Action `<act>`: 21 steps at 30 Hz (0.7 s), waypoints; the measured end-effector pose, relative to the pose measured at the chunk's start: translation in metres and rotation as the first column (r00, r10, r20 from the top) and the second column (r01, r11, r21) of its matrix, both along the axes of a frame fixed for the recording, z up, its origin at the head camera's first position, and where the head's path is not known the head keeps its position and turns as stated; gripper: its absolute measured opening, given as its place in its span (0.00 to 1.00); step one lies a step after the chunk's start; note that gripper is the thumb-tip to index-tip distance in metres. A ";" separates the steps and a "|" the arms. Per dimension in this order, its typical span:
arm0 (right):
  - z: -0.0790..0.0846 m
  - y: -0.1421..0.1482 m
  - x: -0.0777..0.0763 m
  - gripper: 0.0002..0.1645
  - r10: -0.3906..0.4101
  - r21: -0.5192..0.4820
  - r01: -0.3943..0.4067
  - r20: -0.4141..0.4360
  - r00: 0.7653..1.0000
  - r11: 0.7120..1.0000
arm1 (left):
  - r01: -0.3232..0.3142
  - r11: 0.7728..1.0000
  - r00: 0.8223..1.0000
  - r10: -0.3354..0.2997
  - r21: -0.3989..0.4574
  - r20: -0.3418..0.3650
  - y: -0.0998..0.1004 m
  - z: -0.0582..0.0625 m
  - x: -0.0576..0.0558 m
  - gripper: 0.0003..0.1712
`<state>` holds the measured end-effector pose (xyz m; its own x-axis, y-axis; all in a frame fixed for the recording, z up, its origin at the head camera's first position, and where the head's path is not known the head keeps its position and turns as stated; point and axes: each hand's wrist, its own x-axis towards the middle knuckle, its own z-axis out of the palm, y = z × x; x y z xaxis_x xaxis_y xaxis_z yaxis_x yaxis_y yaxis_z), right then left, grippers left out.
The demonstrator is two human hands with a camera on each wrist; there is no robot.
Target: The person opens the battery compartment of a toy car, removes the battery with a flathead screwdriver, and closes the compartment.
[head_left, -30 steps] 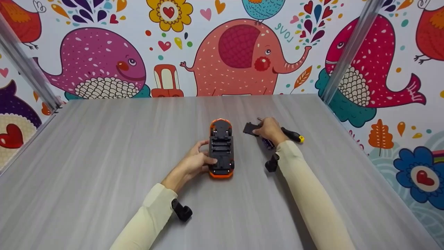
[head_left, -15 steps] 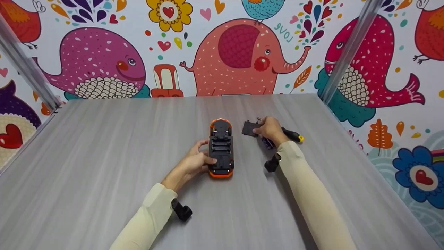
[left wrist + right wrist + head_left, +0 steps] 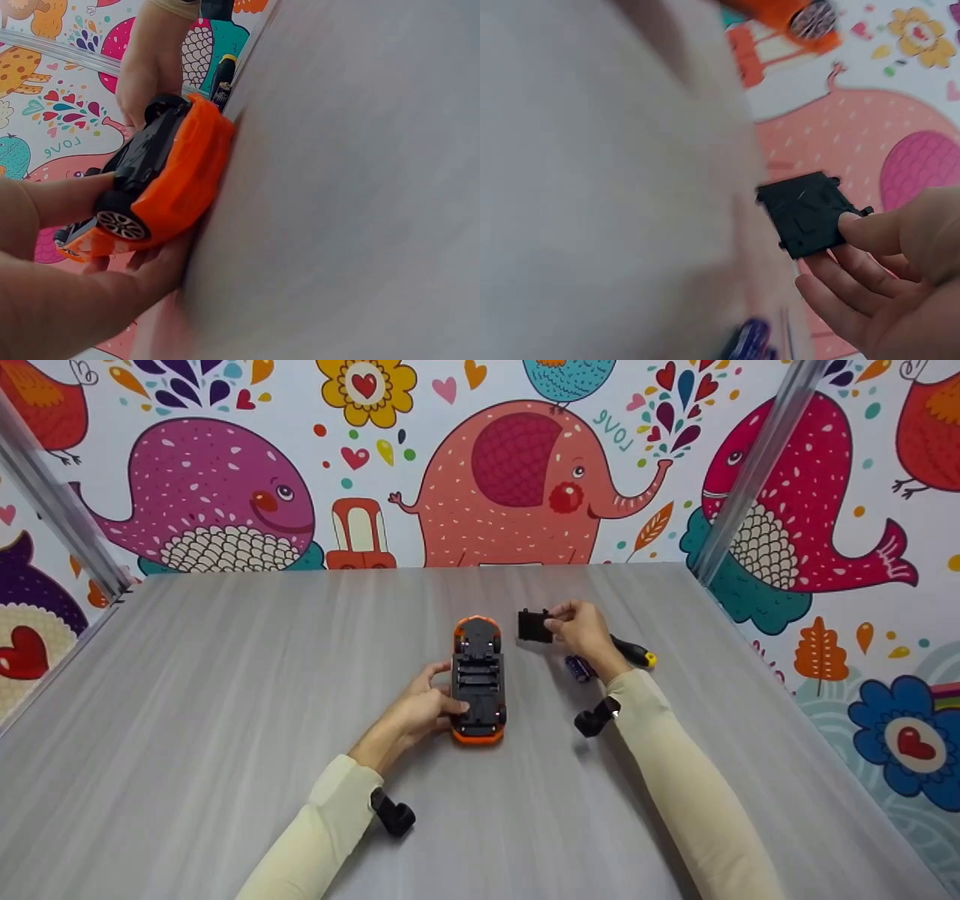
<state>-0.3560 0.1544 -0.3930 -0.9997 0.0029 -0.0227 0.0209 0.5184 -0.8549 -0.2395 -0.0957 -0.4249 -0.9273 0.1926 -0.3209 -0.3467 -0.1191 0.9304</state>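
Observation:
An orange toy car (image 3: 480, 718) lies upside down on the table, its black underside up and its battery slots uncovered. My left hand (image 3: 416, 709) grips its left side near the close end, thumb on the underside and fingers beneath the body, as the left wrist view shows. To the right of the car, my right hand (image 3: 585, 631) pinches a black battery cover (image 3: 533, 625) between thumb and fingers. The right wrist view shows that cover (image 3: 806, 214) with small tabs at its edges, held off the table.
Purple batteries (image 3: 579, 668) lie on the table just below my right hand. A screwdriver (image 3: 634, 652) with a black and yellow handle lies beyond them, its shaft partly hidden by the hand. Printed panels stand behind and beside the table (image 3: 225, 720).
My right hand has lifted the battery cover and moved slightly away from me, turning the cover and uncovering more of the batteries. The left hand and toy car stay put.

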 end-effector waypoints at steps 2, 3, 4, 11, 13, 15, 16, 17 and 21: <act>0.004 -0.002 0.004 0.11 0.020 -0.053 -0.020 -0.015 1.000 0.998 | 0.002 1.000 1.000 -0.002 0.000 -0.002 0.000 0.000 -0.001 0.47; 0.006 -0.003 0.006 0.11 0.027 -0.081 -0.029 -0.024 0.999 0.996 | 0.003 1.000 1.000 -0.003 -0.001 -0.001 0.000 0.000 -0.001 0.47; 0.008 -0.005 0.009 0.11 0.034 -0.107 -0.038 -0.039 0.999 0.994 | 0.003 1.000 1.000 -0.003 -0.003 -0.001 0.000 0.000 -0.001 0.47; 0.015 -0.012 0.024 0.11 0.029 -0.151 -0.049 -0.131 0.991 0.987 | 0.001 1.000 1.000 -0.001 -0.010 -0.002 0.000 -0.001 0.000 0.47; 0.016 -0.013 0.027 0.12 0.023 -0.165 -0.046 -0.138 0.990 0.985 | 0.002 1.000 1.000 -0.002 -0.010 0.000 0.001 -0.001 0.000 0.47; 0.016 -0.012 0.030 0.12 0.018 -0.175 -0.045 -0.153 0.988 0.984 | 0.002 1.000 1.000 -0.002 -0.010 0.004 0.001 -0.001 -0.001 0.47; 0.016 -0.012 0.031 0.13 0.017 -0.178 -0.046 -0.159 0.987 0.983 | 0.004 1.000 1.000 -0.004 -0.011 0.005 0.001 -0.001 0.000 0.47; 0.017 -0.012 0.032 0.14 0.020 -0.177 -0.050 -0.169 0.985 0.983 | 0.004 1.000 1.000 -0.004 -0.011 0.005 0.000 -0.001 0.000 0.47; 0.020 -0.012 0.036 0.18 0.038 -0.178 -0.074 -0.198 0.979 0.981 | 0.001 1.000 1.000 -0.001 -0.022 0.014 -0.001 0.001 0.000 0.47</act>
